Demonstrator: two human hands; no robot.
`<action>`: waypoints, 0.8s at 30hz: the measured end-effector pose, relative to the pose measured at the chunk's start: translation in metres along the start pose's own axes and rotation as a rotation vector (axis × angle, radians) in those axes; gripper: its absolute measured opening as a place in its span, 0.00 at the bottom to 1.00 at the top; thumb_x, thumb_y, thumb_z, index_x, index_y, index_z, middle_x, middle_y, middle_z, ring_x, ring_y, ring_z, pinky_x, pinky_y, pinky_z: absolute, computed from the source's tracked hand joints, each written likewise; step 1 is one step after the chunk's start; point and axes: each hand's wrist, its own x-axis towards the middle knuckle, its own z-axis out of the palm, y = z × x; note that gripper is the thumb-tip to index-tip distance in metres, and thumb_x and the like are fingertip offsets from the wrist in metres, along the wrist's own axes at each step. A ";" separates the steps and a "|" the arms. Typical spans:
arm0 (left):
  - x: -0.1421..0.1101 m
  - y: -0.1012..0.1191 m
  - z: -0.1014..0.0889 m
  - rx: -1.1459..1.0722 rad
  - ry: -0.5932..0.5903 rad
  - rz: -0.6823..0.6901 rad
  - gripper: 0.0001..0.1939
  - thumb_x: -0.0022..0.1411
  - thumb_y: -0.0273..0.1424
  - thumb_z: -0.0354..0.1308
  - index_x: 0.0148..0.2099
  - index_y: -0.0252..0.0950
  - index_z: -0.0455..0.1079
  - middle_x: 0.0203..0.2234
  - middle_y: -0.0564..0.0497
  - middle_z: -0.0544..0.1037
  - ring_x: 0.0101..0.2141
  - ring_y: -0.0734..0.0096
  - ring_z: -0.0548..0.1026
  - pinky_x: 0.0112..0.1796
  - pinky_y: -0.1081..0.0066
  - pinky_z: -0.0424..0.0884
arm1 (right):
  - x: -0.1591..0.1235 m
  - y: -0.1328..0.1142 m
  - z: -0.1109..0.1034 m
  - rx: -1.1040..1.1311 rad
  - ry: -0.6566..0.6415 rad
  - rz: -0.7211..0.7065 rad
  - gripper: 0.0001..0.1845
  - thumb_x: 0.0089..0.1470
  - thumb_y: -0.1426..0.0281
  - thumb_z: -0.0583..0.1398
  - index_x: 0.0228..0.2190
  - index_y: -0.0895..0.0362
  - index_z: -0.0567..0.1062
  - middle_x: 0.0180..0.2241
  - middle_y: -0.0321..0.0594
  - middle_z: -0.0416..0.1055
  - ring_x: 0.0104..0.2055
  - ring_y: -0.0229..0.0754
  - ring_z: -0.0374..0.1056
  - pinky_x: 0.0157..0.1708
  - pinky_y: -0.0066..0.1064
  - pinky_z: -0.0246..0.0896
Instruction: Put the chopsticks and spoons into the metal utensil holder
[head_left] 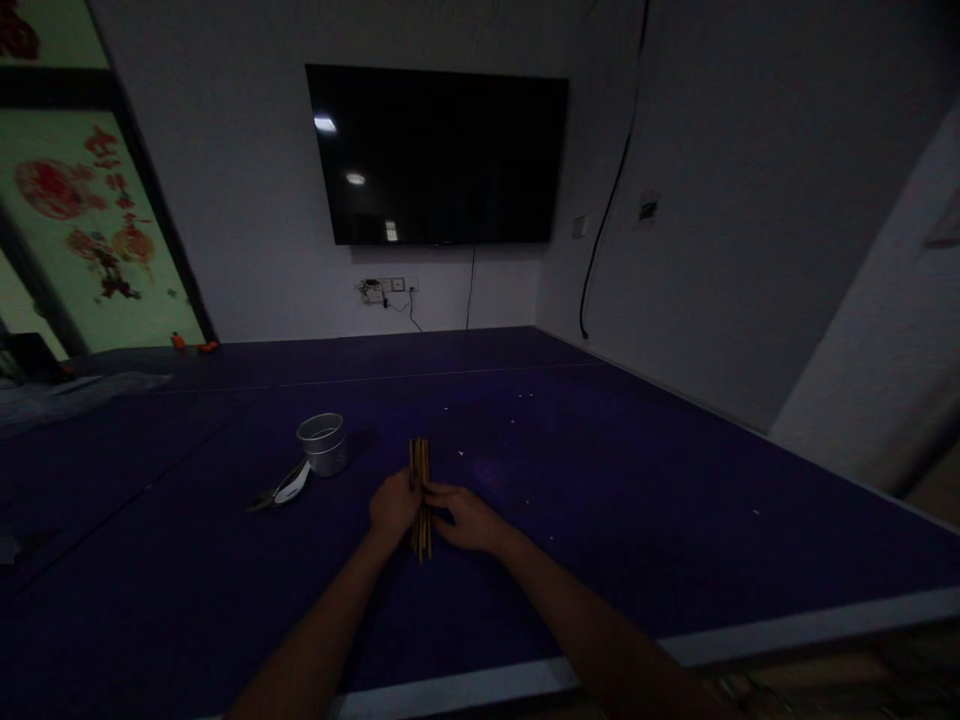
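A bundle of thin yellow-brown sticks, which look like wooden chopsticks [421,542], lies lengthwise away from me on the dark blue surface. My left hand [394,507] is closed around its left side near the middle. From the right, my right hand [466,516] presses its thumb and fingers against the same bundle. Both hands cover the middle of the sticks, while their far and near ends show. To the left stands a grey metal cup [327,455]. Beside its base lie a white spoon [293,486] and a dark metal utensil [264,500] whose kind is unclear.
The blue tabletop [637,480] has small white scraps [461,453] scattered on it. Crumpled clear plastic [82,395] sits at the far left, with orange objects [196,345] by the back wall. A black television [442,155] and a hanging cable [609,200] are on the walls.
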 end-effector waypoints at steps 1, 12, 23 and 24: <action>-0.001 0.000 0.000 0.015 -0.008 0.000 0.20 0.60 0.37 0.44 0.50 0.37 0.66 0.41 0.40 0.75 0.42 0.59 0.73 0.36 0.70 0.64 | 0.000 0.001 0.000 -0.007 -0.001 0.007 0.25 0.43 0.81 0.54 0.44 0.55 0.72 0.53 0.42 0.63 0.53 0.43 0.62 0.54 0.34 0.56; -0.001 0.000 -0.001 0.063 -0.002 0.010 0.19 0.59 0.32 0.44 0.50 0.37 0.66 0.39 0.39 0.76 0.40 0.59 0.74 0.36 0.69 0.65 | 0.001 0.000 -0.002 -0.017 -0.008 0.005 0.33 0.39 0.85 0.49 0.48 0.54 0.70 0.55 0.39 0.61 0.57 0.41 0.56 0.58 0.39 0.48; 0.002 -0.004 -0.003 0.086 -0.030 0.016 0.19 0.62 0.37 0.40 0.44 0.37 0.70 0.38 0.40 0.76 0.40 0.60 0.74 0.37 0.68 0.66 | 0.004 -0.005 -0.005 0.011 -0.030 -0.028 0.31 0.41 0.85 0.50 0.46 0.53 0.71 0.54 0.36 0.63 0.56 0.39 0.57 0.57 0.36 0.50; 0.002 -0.005 -0.003 0.092 -0.027 0.018 0.20 0.62 0.39 0.40 0.44 0.37 0.70 0.37 0.40 0.76 0.40 0.60 0.74 0.37 0.67 0.66 | 0.004 -0.005 -0.004 0.010 -0.025 -0.020 0.30 0.42 0.85 0.50 0.46 0.53 0.71 0.53 0.36 0.63 0.55 0.38 0.58 0.57 0.35 0.51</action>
